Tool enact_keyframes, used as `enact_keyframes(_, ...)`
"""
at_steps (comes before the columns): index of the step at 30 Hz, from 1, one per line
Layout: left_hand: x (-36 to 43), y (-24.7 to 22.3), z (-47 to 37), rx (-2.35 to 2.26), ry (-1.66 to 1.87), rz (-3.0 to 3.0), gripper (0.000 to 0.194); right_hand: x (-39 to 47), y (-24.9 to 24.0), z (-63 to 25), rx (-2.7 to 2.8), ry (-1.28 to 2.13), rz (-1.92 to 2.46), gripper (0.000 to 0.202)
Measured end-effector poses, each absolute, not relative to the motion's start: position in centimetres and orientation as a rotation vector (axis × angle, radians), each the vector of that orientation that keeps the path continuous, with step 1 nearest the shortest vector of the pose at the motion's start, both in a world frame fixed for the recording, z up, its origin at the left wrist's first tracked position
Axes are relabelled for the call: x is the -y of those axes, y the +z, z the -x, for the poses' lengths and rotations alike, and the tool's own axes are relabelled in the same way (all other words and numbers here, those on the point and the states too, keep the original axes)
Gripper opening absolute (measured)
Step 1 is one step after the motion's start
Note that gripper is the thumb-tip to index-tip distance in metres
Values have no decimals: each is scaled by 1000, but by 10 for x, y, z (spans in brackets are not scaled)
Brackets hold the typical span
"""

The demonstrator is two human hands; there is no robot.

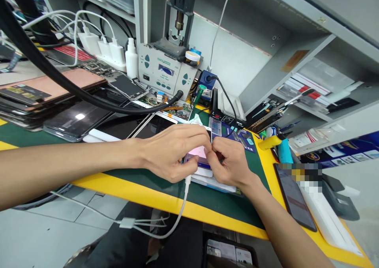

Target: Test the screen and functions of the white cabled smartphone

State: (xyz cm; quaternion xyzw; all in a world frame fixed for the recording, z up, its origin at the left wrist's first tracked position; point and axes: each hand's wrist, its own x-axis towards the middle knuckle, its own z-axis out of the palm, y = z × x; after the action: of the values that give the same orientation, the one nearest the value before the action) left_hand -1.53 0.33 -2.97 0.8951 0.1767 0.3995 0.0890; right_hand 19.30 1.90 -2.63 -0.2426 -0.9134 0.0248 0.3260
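Observation:
A white smartphone (203, 171) with a lit, pinkish screen lies on top of a flat white stack at the front of the green mat (225, 205). My left hand (174, 151) arches over it from the left, thumb bent in by the screen and fingers reaching to the far right edge. Curled at the phone's right side is my right hand (229, 161), closed, its thumb meeting the left fingertips. The hands hide much of the phone, and the exact contact between fingertips is hidden. A white charging cable (186, 187) runs up to the phone's near left corner.
A thick black hose (97, 100) crosses the left side from a grey rework station (162, 70). Stacked phones (53, 90) lie at left. A white bottle (131, 59) stands behind them. At right are a dark tablet (296, 199) and a yellow bottle (270, 142).

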Motion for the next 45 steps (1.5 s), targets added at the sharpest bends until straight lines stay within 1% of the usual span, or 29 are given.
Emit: enact_keyframes(45, -3, -28, 15, -532, 1196, -2668, 31, -19, -26, -193, 2390, 47, 629, 32)
